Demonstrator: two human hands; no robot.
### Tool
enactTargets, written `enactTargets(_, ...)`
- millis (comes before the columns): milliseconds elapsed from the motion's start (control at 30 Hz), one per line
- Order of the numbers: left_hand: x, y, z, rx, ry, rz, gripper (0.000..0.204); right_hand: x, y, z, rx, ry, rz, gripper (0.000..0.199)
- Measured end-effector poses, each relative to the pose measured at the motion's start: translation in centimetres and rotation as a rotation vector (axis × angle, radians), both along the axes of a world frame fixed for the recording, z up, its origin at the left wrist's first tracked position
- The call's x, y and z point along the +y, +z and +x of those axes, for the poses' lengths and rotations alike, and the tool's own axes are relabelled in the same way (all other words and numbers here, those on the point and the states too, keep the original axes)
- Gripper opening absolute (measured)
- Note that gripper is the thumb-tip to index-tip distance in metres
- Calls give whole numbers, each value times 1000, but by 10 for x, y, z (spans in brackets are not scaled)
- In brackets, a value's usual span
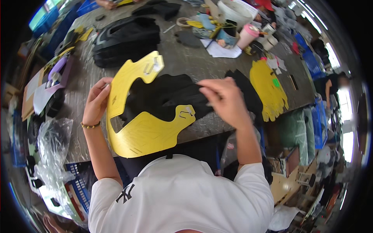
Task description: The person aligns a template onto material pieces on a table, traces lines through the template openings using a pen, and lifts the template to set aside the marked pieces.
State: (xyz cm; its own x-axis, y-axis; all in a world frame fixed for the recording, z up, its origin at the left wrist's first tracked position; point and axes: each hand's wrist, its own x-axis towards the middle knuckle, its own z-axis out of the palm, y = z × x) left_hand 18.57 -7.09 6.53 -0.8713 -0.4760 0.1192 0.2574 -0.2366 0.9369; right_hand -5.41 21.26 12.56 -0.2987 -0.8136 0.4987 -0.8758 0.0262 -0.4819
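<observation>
My left hand (96, 101) grips the left edge of a yellow sheet template (143, 134), thumb on top. The template is C-shaped, with narrow slots and clear tape at both ends. It is held over a heap of black fabric pieces (163, 93) on the table, which show through its opening. My right hand (226, 100) is raised to the right of the template, above the fabric's right end. Its thumb and forefinger are pinched together; whatever may be between them is too small to make out.
A stack of black pieces (128, 40) lies at the far left of the dark table (190, 62). Yellow pieces (266, 89) and more black fabric (246, 91) lie to the right. Behind are a pink cup (247, 37), a tape roll (183, 22) and a white bucket (235, 13).
</observation>
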Motion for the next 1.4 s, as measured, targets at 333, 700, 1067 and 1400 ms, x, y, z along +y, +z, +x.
enactTargets(333, -2, -70, -120, -409, -82, -675, 19, 198, -108, -226, -610, -630, 36, 29)
enactTargets(700, 32, -67, -140, -245, 176, -1266, 35, 173, -185, -191, 318, -1056, 263, 34)
enactTargets(1067, 55, -69, -189, -394, -128, -1205, 22, 115, -118, -132, 49, -599, 164, 32)
enactTargets(1400, 51, -69, -196, -549, -192, -1253, 42, 23, -103, -31, 161, 66, 448, 55)
